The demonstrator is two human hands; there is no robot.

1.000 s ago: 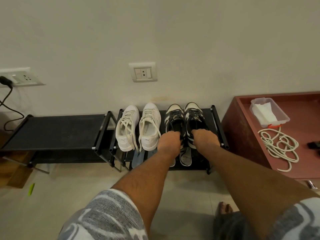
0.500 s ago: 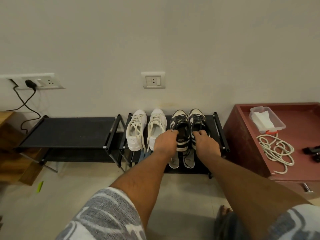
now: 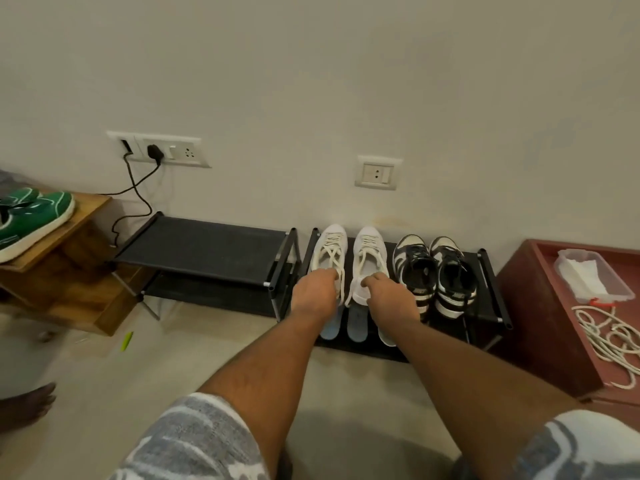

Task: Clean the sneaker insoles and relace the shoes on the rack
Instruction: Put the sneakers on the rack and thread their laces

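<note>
A pair of white sneakers with loose cream laces stands on the top shelf of the black shoe rack (image 3: 488,271). My left hand (image 3: 313,294) grips the heel of the left white sneaker (image 3: 329,249), fingers curled into its opening. My right hand (image 3: 391,301) grips the heel of the right white sneaker (image 3: 370,249) the same way. To their right on the same shelf sits a pair of black-and-white sneakers (image 3: 433,271). On the lower shelf lie two pale blue insoles (image 3: 356,325) and a white insole (image 3: 387,338), partly hidden by my hands.
A second black rack (image 3: 204,247) stands to the left. Green sneakers (image 3: 34,220) lie on a wooden stand. On the red cabinet (image 3: 526,306) at right are a plastic box of tissues (image 3: 588,275) and a white rope (image 3: 609,337). A green pen (image 3: 126,341) lies on the floor.
Both hands let go of the black-and-white sneakers and moved left onto the heels of the white pair. The view swung left, bringing the wooden stand and green sneakers in.
</note>
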